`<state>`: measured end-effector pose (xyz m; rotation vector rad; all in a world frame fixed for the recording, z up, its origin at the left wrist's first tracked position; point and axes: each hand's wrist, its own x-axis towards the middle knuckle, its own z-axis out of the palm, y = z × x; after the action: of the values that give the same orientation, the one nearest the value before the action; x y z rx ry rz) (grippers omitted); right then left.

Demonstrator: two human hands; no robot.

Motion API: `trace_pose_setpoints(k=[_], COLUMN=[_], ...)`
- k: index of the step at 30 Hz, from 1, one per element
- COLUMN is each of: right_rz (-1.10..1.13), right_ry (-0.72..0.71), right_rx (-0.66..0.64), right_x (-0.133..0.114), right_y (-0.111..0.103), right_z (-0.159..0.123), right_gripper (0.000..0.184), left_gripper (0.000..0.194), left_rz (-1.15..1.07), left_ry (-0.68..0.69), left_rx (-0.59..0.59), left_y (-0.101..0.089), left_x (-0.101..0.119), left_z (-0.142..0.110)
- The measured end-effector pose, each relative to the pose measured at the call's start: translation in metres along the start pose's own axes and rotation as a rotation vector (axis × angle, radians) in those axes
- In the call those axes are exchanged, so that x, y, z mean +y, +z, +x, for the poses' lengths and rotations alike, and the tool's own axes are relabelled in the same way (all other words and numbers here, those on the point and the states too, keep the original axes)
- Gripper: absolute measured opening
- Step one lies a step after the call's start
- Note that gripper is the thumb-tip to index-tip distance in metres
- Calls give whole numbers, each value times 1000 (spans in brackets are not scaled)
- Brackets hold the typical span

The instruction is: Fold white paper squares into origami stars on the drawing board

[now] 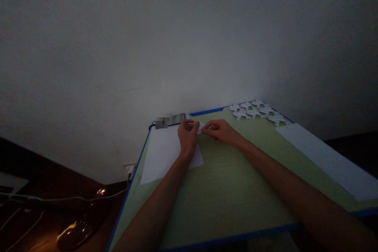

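Observation:
Between my two hands is a small piece of folded white paper [200,127], held just above the table. My left hand [188,134] pinches its left side between thumb and fingers. From the right, my right hand [218,130] grips the other edge with its fingertips. Much of the folded paper is hidden by the fingers. Under my left hand and forearm lies a flat white sheet of paper [161,151]. Several small folded white paper shapes [254,111] with pointed ends are set out in rows at the table's far right corner.
The green table [224,189] has blue edges and stands against a grey wall [189,39]. A tablet or phone [178,119] lies at the back left, partly blurred out. Long white paper [325,161] runs along the right edge. A white cable [76,198] leads to a wall plug [129,170].

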<state>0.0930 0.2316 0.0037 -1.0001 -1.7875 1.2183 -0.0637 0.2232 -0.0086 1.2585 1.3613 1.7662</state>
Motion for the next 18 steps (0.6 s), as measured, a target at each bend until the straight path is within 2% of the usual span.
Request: trace_pose_setpoints(k=[5,13,18], right_rz=[10,-38,-10], right_ry=[50,67,77], right_rx=[16,117,100], right_x=[5,1,2], right_y=[4,6,7], right_z=[3,2,2], right_gripper=[16,10,9], left_gripper=[25,23,24], left_rz=[-12,9,7], left_ry=[-21,-11,-16], left_rx=[-15,-33,-33], left_y=[1,2,2], left_x=[2,2,1], left_z=[-2,-4,-4])
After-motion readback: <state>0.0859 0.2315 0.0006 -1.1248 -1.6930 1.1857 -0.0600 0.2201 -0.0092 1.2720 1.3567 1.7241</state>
